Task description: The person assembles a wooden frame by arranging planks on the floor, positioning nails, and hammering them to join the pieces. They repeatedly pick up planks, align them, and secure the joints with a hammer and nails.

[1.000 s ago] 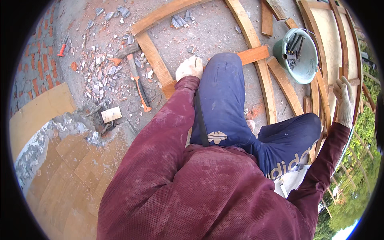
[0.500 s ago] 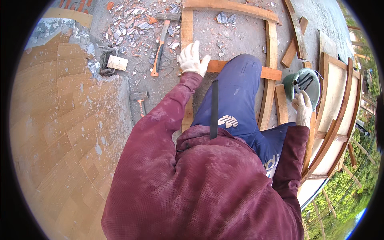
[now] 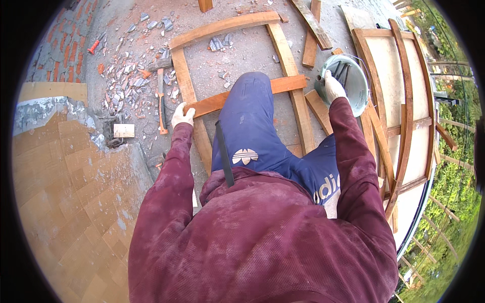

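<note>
My gloved left hand (image 3: 182,114) is closed over the end of a wooden crosspiece (image 3: 218,102), likely steadying it on the frame (image 3: 188,86). A hammer (image 3: 161,103) lies just left of that hand. Farther off, my right hand (image 3: 333,87) reaches into a pale green bucket (image 3: 356,86); its grip is unclear.

Maroon dusty hoodie, blue trousers, white gloves
</note>
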Action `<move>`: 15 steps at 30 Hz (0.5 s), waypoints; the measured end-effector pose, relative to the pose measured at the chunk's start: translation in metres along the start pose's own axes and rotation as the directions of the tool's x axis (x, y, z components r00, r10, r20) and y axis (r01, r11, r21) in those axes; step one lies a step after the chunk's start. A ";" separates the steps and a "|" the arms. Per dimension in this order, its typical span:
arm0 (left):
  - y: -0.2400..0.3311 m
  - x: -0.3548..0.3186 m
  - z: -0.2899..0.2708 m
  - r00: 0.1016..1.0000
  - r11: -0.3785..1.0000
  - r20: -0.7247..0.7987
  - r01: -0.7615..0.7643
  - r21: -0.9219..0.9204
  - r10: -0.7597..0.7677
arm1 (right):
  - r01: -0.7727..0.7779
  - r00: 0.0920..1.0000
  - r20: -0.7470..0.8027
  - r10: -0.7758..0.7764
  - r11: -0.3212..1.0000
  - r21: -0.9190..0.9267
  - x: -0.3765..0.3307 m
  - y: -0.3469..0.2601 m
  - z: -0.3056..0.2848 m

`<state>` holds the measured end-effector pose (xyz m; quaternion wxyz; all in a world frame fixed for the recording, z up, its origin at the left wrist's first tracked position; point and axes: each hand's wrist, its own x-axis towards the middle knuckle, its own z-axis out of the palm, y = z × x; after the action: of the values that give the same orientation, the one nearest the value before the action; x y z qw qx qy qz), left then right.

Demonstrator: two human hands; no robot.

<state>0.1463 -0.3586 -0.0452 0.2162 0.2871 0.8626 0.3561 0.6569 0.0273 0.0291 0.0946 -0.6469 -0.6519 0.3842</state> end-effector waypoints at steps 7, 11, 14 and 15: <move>-0.009 0.002 -0.001 0.999 0.999 0.032 0.007 -0.037 -0.006 | -0.214 0.977 0.071 0.202 0.911 0.353 -0.050 -0.015 -0.041; -0.048 0.021 -0.026 0.996 0.998 0.068 -0.057 -0.029 0.059 | -0.222 0.957 0.186 0.222 0.146 0.964 -0.154 -0.043 -0.091; -0.039 0.038 -0.024 0.999 0.999 0.023 0.031 0.045 -0.032 | -0.047 0.997 0.033 0.070 0.211 0.976 -0.246 -0.035 -0.126; -0.024 0.046 -0.030 1.000 0.995 0.008 -0.022 -0.098 0.023 | -0.002 0.999 -0.009 0.045 0.243 0.970 -0.276 -0.043 -0.132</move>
<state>0.0861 -0.3575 -0.0511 0.2298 0.2874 0.8399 0.3989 0.7452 -0.1703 0.2498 0.4782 -0.4682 -0.2662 0.6937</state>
